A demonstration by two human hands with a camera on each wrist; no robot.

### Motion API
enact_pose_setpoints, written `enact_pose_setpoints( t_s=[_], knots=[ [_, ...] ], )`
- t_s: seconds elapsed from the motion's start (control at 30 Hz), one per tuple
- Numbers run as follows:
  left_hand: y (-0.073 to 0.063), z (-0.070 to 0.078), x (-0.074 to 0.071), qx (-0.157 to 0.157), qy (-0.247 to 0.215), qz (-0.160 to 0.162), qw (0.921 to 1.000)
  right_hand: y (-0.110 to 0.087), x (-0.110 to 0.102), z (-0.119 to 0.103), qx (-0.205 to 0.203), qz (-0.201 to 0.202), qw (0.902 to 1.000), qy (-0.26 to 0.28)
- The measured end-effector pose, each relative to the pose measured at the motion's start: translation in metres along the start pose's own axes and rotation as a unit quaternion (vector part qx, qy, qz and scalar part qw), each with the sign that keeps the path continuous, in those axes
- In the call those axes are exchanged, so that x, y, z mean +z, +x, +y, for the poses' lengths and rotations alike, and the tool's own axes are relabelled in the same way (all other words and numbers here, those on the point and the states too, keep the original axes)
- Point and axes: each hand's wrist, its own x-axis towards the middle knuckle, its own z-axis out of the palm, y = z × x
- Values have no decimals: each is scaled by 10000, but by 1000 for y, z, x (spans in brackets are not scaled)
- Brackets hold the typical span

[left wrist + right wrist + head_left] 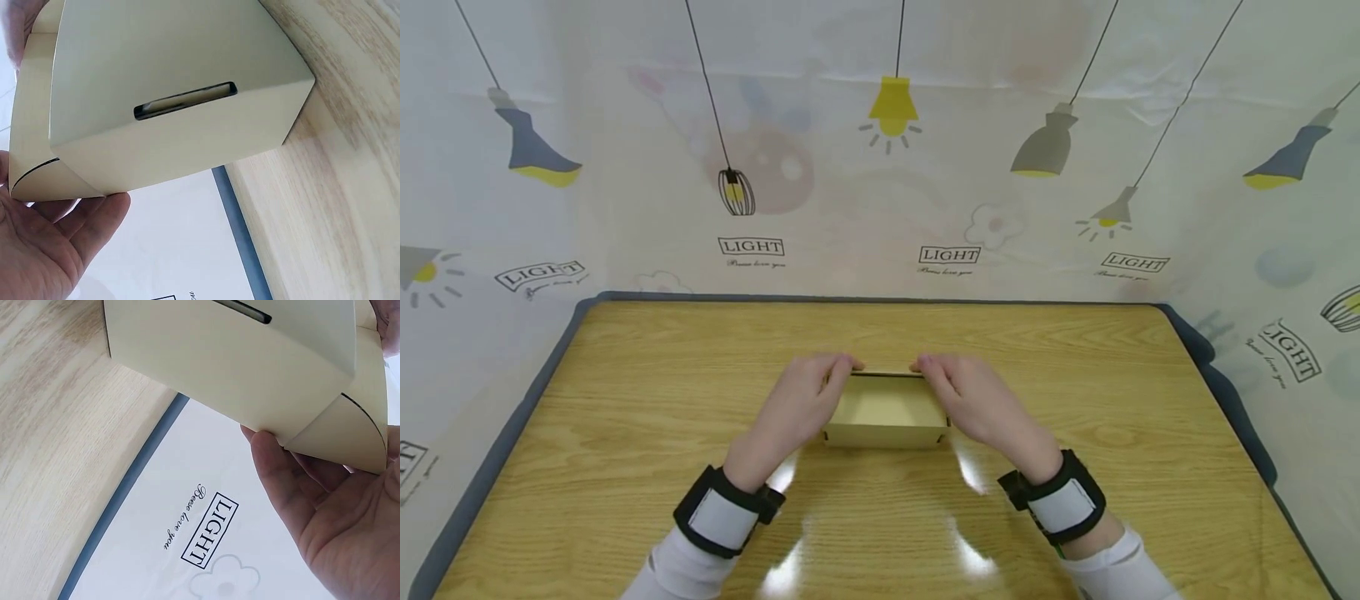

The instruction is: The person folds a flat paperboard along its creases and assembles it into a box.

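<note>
A small cream cardboard box [886,435] sits on the wooden table between the two hands. Its lid [31,112] stands partly raised along the far side, with a curved-edged side flap [62,177] at the left end and a matching side flap [344,434] at the right. My left hand [805,392] grips the lid's left corner, thumb on the edge and fingers on the flap. At the opposite corner, my right hand [977,398] holds the lid the same way. A narrow slot [186,100] runs along a box edge. The box's inside is hidden.
The wood-grain table [647,450] has a blue-grey border [880,297] along its back and sides. Behind it hangs a pale curtain [850,233] printed with lamps and the word LIGHT. Black bands with white patches [726,515] circle both wrists.
</note>
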Motion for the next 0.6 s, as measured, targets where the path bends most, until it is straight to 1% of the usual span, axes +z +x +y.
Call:
enact_pose_setpoints(
  t_s=[0.1,0.3,0.43,0.6],
  knots=[
    [-2,-1,2,16,-37,75,10000,-1,2,0,-20,43,10000,-46],
    [-6,-3,5,-62,-140,72,9999,-5,7,2,-30,142,9999,-86],
    [-9,-5,9,54,-199,217,9996,-8,9,1,7,190,9998,-105],
    [-12,-8,13,141,-125,291,9994,-12,14,2,-120,275,9994,-183]
  ],
)
